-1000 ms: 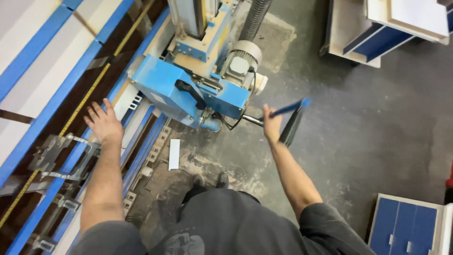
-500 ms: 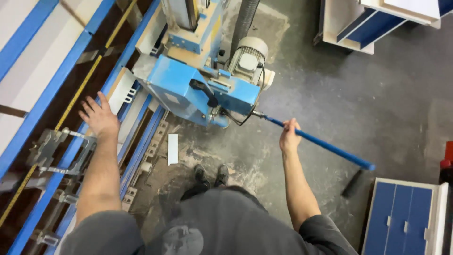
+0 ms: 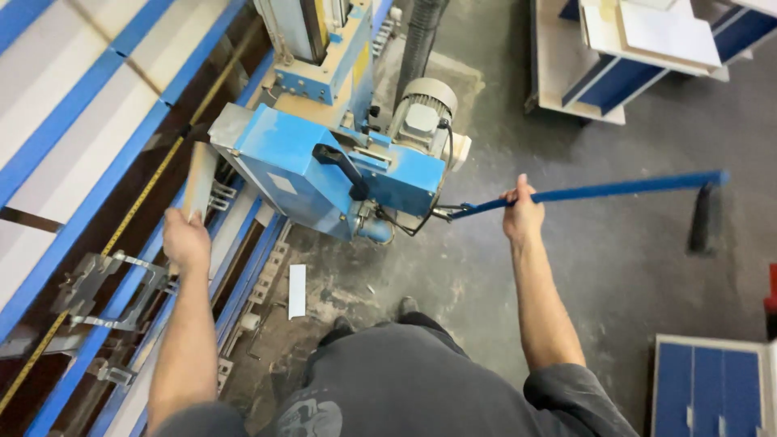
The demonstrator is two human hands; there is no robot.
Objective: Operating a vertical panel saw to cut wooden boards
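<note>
Grey, dusty workshop floor [image 3: 615, 267] fills the head view, with a blue saw machine [image 3: 324, 174] beside a long blue-railed bench [image 3: 89, 154] cut off at the left edge. Right hand [image 3: 522, 217] is closed round a blue lever bar [image 3: 599, 192], fingers wrapped over it; its far end carries a dark grip. Left hand [image 3: 186, 239] curls round a pale narrow strip [image 3: 198, 178] standing against the rails, fingertips hidden behind it. White slip [image 3: 297, 290] lies on the floor near the feet
</note>
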